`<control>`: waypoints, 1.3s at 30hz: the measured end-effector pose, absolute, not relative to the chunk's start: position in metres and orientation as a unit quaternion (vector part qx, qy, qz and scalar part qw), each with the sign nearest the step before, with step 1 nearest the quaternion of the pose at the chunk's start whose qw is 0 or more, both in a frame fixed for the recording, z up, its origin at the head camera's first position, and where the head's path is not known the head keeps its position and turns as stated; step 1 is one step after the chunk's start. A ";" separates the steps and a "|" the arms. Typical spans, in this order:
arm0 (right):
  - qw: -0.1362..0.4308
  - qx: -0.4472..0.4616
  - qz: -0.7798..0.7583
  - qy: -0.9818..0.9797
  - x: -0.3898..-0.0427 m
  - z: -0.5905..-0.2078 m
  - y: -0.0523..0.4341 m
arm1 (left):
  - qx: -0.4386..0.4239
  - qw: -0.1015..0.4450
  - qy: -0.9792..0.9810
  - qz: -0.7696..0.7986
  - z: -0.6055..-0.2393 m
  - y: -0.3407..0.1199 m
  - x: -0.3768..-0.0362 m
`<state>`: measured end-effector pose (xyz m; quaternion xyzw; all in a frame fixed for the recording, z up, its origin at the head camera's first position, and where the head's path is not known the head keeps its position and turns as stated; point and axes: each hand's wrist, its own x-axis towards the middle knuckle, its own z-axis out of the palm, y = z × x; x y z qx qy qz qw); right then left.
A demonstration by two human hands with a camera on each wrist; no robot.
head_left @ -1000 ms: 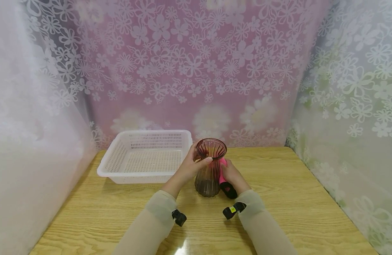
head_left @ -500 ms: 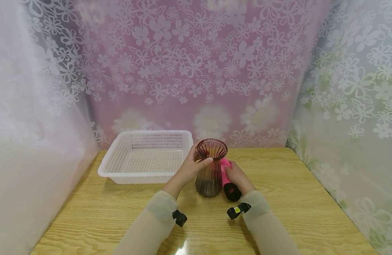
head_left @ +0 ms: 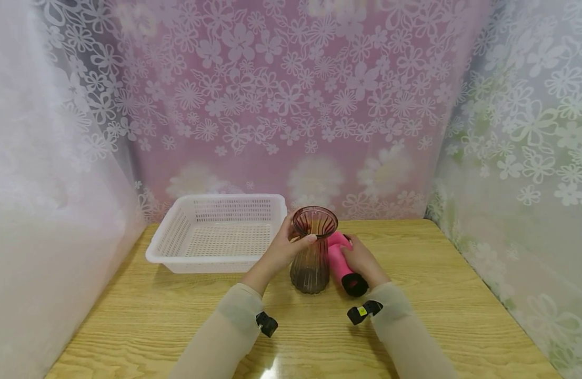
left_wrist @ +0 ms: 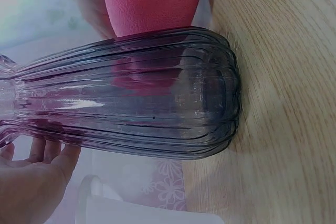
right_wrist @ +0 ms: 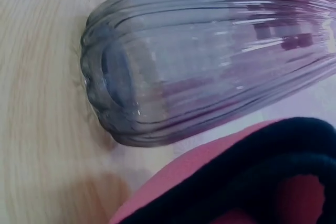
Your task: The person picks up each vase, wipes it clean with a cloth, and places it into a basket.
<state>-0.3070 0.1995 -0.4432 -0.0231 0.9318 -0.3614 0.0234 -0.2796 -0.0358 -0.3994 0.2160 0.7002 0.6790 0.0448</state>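
A ribbed glass vase (head_left: 313, 250) stands upright on a wooden table (head_left: 461, 316), near the middle of the tabletop and a little toward its far edge. The glass is tinted purple-brown, darker at the base, and flares wide at the mouth. In the left wrist view the vase (left_wrist: 136, 93) fills most of the picture, its base resting flat on the wood grain.

The left hand (head_left: 283, 247) curls round the narrow neck of the vase, thumb laid across the near side just under the rim, gripping it. The right hand (head_left: 362, 258) sits at 3 o'clock from the vase and is wrapped round a pink tube (head_left: 340, 258) with a black end, holding it tilted, black end toward the person; the tube lies just beside the vase. The right wrist view shows the black-edged pink tube (right_wrist: 210, 182) close under the vase's belly (right_wrist: 210, 61); whether the two touch cannot be told.

At 10 o'clock from the vase a white plastic basket (head_left: 177, 237) with slotted walls stands on the table, its right wall just beside the left hand.

The tabletop is pale, glossy wood with a strong grain, and a bright glare shows on its near edge between the beige sleeves (head_left: 224, 331). Small black devices are strapped at both wrists. Floral sheeting encloses the table on three sides: pink with white flowers at 12 o'clock, whitish at 9 o'clock, and greenish-white at 3 o'clock.
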 end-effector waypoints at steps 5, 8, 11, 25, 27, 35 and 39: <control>0.028 -0.026 -0.334 0.942 -0.306 -0.435 0.206 | 0.218 0.034 0.699 0.680 -0.400 -0.035 -0.279; 0.030 -0.030 -0.320 0.946 -0.305 -0.428 0.210 | 0.221 0.031 0.699 0.680 -0.400 -0.035 -0.278; 0.025 -0.044 -0.305 0.951 -0.305 -0.423 0.214 | 0.217 0.031 0.699 0.681 -0.400 -0.035 -0.278; 0.006 -0.067 -0.241 0.968 -0.316 -0.404 0.247 | 0.217 0.053 0.704 0.674 -0.398 -0.037 -0.279; 0.007 -0.072 -0.225 0.972 -0.320 -0.402 0.254 | 0.214 0.059 0.707 0.672 -0.397 -0.038 -0.280; 0.020 -0.075 -0.185 0.980 -0.331 -0.399 0.283 | 0.215 0.040 0.703 0.676 -0.400 -0.037 -0.283; 0.017 -0.086 -0.177 0.980 -0.338 -0.406 0.296 | 0.213 0.031 0.706 0.675 -0.403 -0.035 -0.283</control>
